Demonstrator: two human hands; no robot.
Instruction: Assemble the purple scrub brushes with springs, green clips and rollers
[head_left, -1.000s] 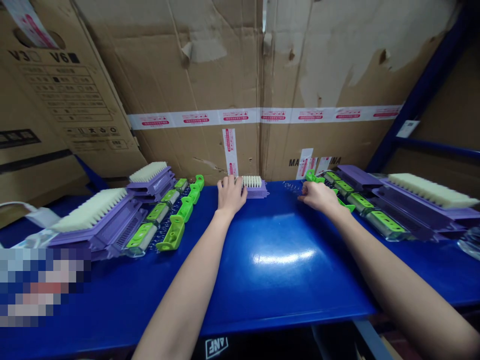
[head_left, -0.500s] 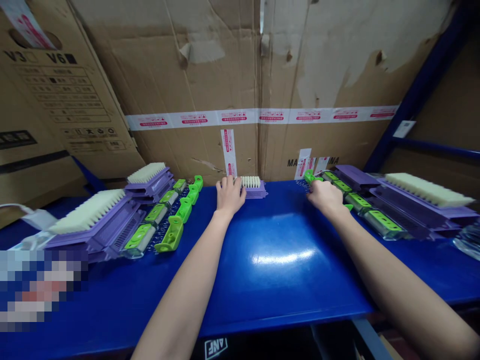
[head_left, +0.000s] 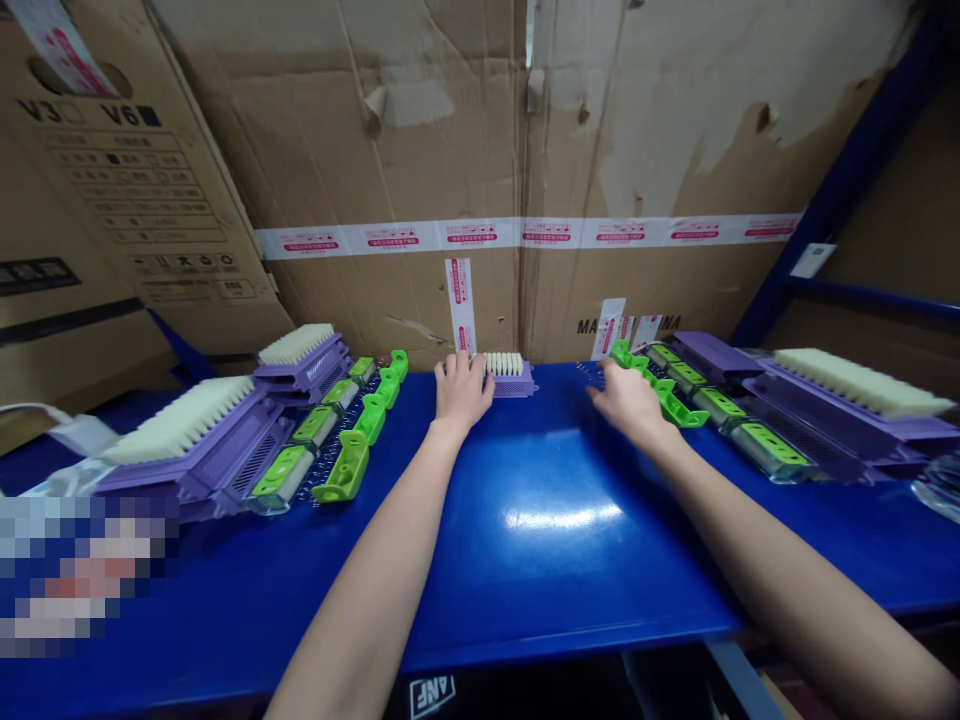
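Observation:
My left hand [head_left: 461, 393] is at the back edge of the blue shelf, its fingers curled over the left end of a purple slotted part [head_left: 516, 386] topped with a cream comb-like block [head_left: 504, 364]. The hand covers the rest of that part. To the right, my right hand [head_left: 628, 402] is low over the shelf with fingers drawn together; whatever may be between them is too small to make out. Just behind its fingertips lie small thin metallic bits [head_left: 583, 369]. Beside it runs a row of bright green brackets [head_left: 681, 408], partly hidden by the hand.
Green-topped clear pieces [head_left: 769, 448] and purple parts with a cream block [head_left: 862, 382] line the right. At left are more green brackets [head_left: 346, 468], clear pieces [head_left: 281, 478] and cream-topped purple parts [head_left: 217, 455]. Cardboard [head_left: 390, 160] walls the back; a blue post [head_left: 825, 190] rises right.
My right hand has moved left, off the green brackets, uncovering more of their row. My left hand stays on the purple part.

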